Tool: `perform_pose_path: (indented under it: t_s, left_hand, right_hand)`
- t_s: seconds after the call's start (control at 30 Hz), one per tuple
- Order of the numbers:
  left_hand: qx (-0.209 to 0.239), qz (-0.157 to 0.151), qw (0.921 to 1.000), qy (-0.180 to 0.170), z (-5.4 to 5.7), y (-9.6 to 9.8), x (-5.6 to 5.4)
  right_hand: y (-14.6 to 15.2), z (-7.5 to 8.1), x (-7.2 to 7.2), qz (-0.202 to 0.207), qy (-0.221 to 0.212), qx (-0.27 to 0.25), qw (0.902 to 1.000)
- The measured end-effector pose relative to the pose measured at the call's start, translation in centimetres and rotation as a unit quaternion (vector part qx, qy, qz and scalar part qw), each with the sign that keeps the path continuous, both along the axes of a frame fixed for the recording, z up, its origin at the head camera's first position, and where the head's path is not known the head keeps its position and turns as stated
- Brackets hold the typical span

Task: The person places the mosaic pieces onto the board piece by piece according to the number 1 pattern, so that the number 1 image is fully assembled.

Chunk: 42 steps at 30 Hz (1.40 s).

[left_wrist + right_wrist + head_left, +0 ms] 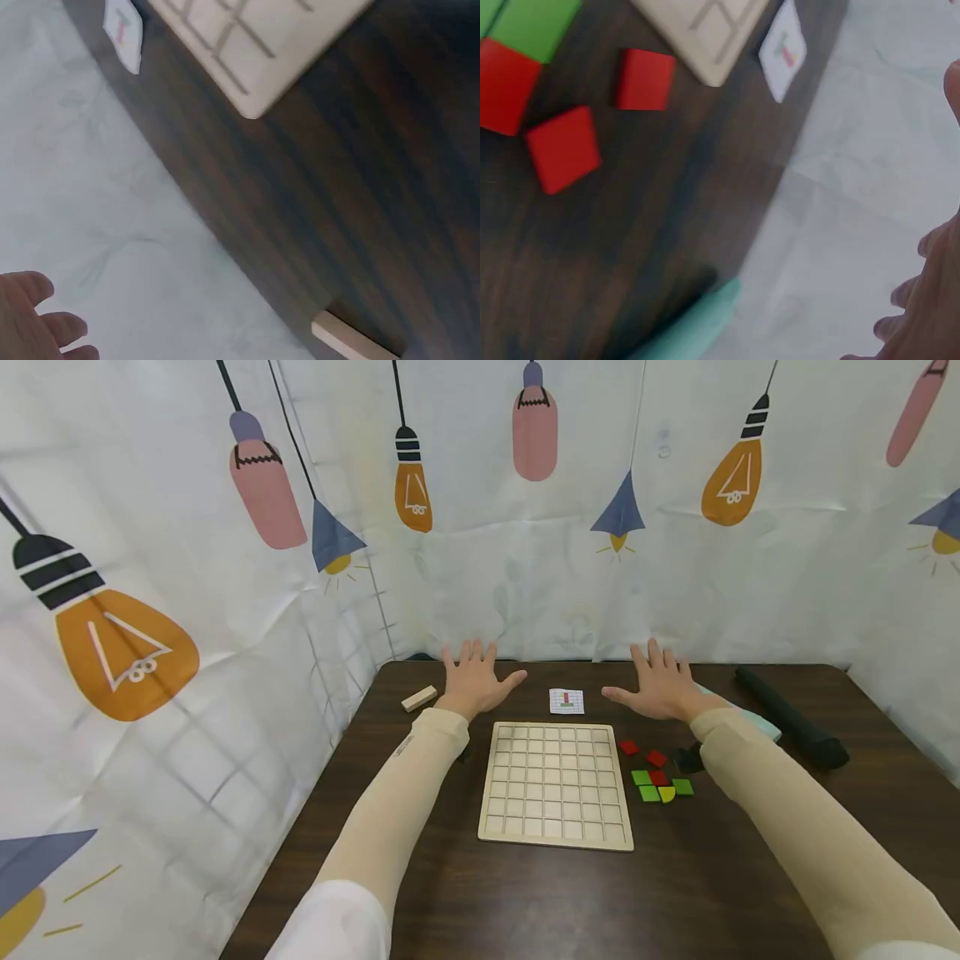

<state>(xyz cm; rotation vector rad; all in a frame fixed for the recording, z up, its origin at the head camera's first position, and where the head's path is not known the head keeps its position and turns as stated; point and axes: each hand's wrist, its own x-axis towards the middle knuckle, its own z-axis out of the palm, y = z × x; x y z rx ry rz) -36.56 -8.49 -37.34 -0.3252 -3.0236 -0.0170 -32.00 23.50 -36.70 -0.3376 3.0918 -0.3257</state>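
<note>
Both hands are stretched forward with fingers spread, holding nothing. My left hand (474, 683) is beyond the far left corner of a wooden grid board (556, 785), beside a small wooden block (419, 697). My right hand (660, 685) is past the board's far right corner. Between the hands lies a small paper card (566, 701) with a coloured pattern on a grid. Right of the board are loose red tiles (657, 758), several green tiles (648, 793) and one yellow rounded tile (667, 794). In the right wrist view, a red tile (646, 79) sits near the board's corner.
A dark rolled cylinder (792, 717) lies at the right of the brown table (540, 902). A pale teal object (761, 724) is partly hidden behind the right forearm, near a small black object (687, 759). A white patterned curtain (495, 568) hangs behind the table and along its left.
</note>
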Motion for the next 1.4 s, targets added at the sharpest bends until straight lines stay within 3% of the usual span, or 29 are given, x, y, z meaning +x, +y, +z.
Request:
perform_pose_path:
  t_s: [0.13, 0.27, 0.4, 0.57, 0.83, 1.13, 1.4]
  left_hand:
    - [-0.012, -0.016, 0.9998, -0.001, -1.2, -0.3, 1.0]
    - [0.001, -0.042, 0.999, -0.019, -2.7, -0.4, 2.3]
    - [0.02, -0.049, 0.998, -0.035, -4.1, -0.9, 3.7]
    - [0.065, -0.064, 0.9935, -0.067, -5.3, -1.5, 5.6]
    - [0.066, -0.113, 0.9866, -0.097, -6.9, -2.9, 8.5]
    - [0.168, -0.111, 0.9704, -0.134, -8.1, -4.3, 9.5]
    - [0.214, -0.132, 0.9565, -0.149, -9.3, -4.8, 9.7]
  right_hand:
    - [0.2, -1.5, 0.9, 0.007, -0.017, 0.008, 0.9998]
    - [0.1, -2.9, 2.1, 0.019, -0.033, -0.012, 0.9992]
    - [-0.2, -4.0, 3.6, 0.032, -0.035, -0.029, 0.9985]
    - [0.4, -5.6, 5.2, 0.031, -0.029, -0.029, 0.9986]
    - [1.9, -7.5, 8.5, 0.01, 0.014, -0.067, 0.9976]
    - [2.4, -8.5, 11.2, -0.055, 0.001, -0.099, 0.9936]
    - [2.5, -9.2, 12.7, -0.073, -0.005, -0.112, 0.9911]
